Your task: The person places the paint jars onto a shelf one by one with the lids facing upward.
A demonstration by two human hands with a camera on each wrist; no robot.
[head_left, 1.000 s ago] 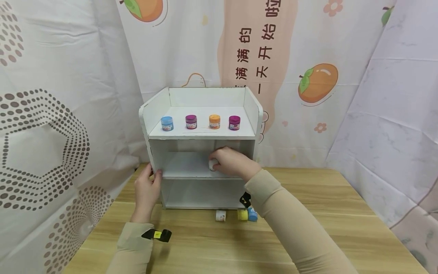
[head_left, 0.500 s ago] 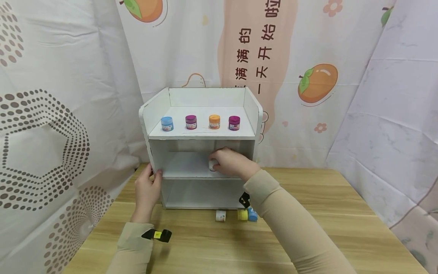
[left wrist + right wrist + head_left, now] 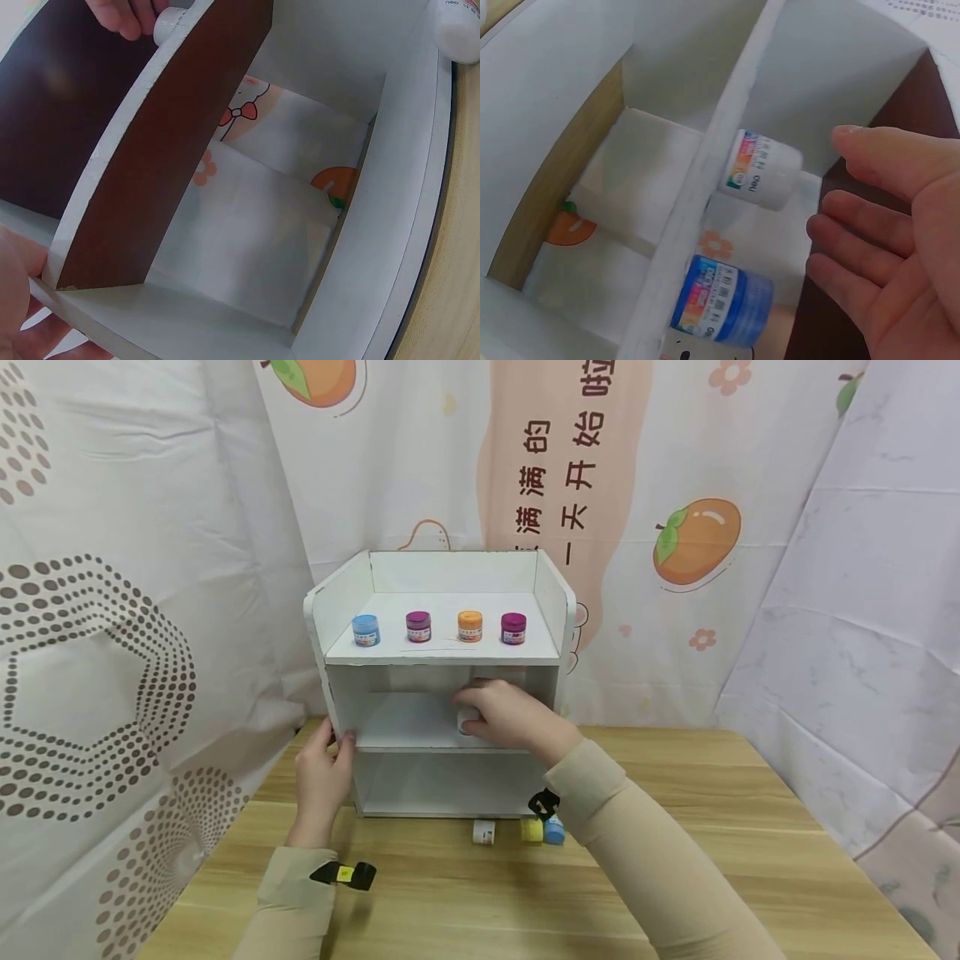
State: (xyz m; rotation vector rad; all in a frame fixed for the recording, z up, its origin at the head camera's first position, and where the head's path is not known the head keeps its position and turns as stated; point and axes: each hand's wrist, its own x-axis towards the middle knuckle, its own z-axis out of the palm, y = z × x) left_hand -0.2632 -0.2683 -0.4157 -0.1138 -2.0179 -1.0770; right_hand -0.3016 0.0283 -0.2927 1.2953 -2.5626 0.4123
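A white paint jar (image 3: pixel 467 720) stands on the middle board of a white shelf unit (image 3: pixel 405 722). My right hand (image 3: pixel 513 714) is right beside it; in the right wrist view its fingers are spread and apart from the white jar (image 3: pixel 763 169). A blue paint jar (image 3: pixel 721 301) stands on the same board, hidden behind the right hand in the head view. My left hand (image 3: pixel 324 777) grips the unit's left side panel, thumb at the front edge, fingers around the outside. In the left wrist view the left hand (image 3: pixel 19 296) shows only partly.
On the top board stand a light blue jar (image 3: pixel 366 631), a purple jar (image 3: pixel 418 627), an orange jar (image 3: pixel 470 627) and another purple jar (image 3: pixel 513 629). A white jar (image 3: pixel 483 832), a yellow jar (image 3: pixel 532 831) and a blue jar (image 3: pixel 553 831) lie before the unit on the wooden table (image 3: pixel 660 827).
My right hand's fingers have loosened from the white jar and spread, and its wrist has shifted slightly right. The jar stays in place. My left hand has not moved.
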